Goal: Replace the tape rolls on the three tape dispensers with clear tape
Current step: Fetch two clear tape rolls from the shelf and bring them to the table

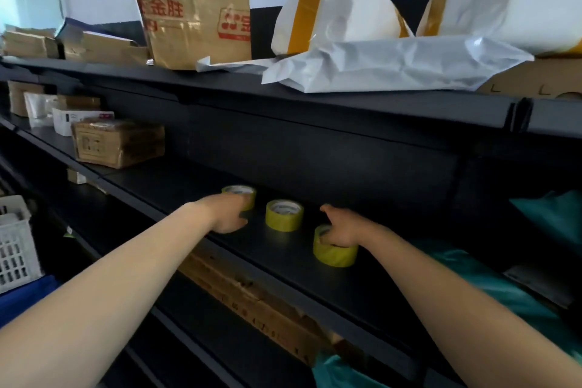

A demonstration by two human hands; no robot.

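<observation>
Yellow tape rolls, three, lying flat in a slanting row on a dark shelf (283,264), near its front edge. Far roll (245,193) half covered by the left hand (228,214), fingers against its side, grip impossible to tell. Middle roll (284,216) untouched between the hands. Near roll (333,254) held by the right hand (341,230), fingers curled down into its core. Higher up, a cardboard box (192,9) and white parcels (393,68).

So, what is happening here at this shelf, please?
A person reaches with both bare hands onto a dark shelf that holds three yellowish tape rolls. The left hand grips the far roll, and the right hand holds the near roll by its core. The middle roll stands untouched between them.
</observation>
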